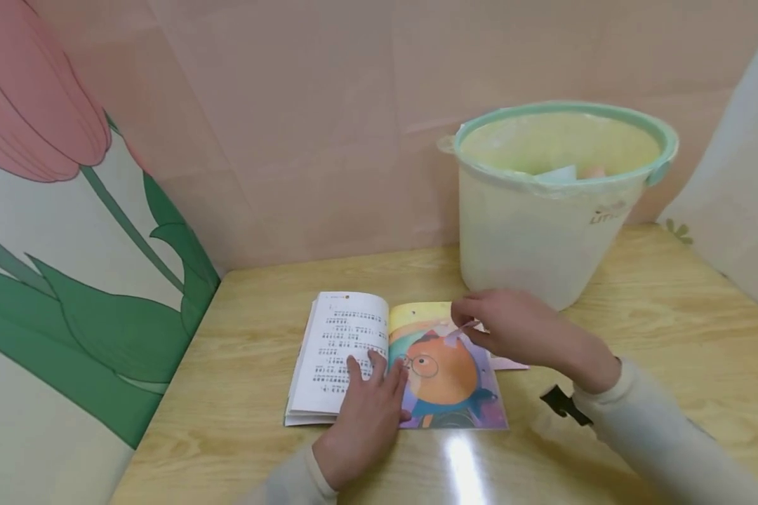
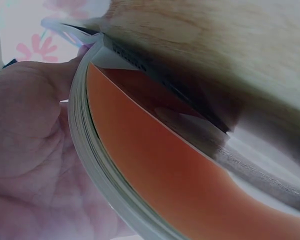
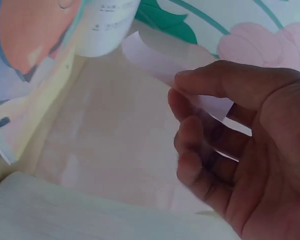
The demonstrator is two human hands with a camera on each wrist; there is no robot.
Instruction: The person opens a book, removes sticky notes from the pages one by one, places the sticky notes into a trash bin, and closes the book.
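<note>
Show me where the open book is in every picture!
Head: open book, below the middle, under the left hand.
Left wrist: open book, large, sweeping from upper left to lower right.
Right wrist: open book, upper left, cut off.
Shared landmark: orange colouring on its page.

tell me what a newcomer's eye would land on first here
Probably the orange cartoon figure in glasses on the right page of the open book. The left hand rests near its fold; the right hand pinches a pale slip over that page. Behind, at right, stands a big mint-rimmed bucket; a huge pink tulip design fills the upper left.
</note>
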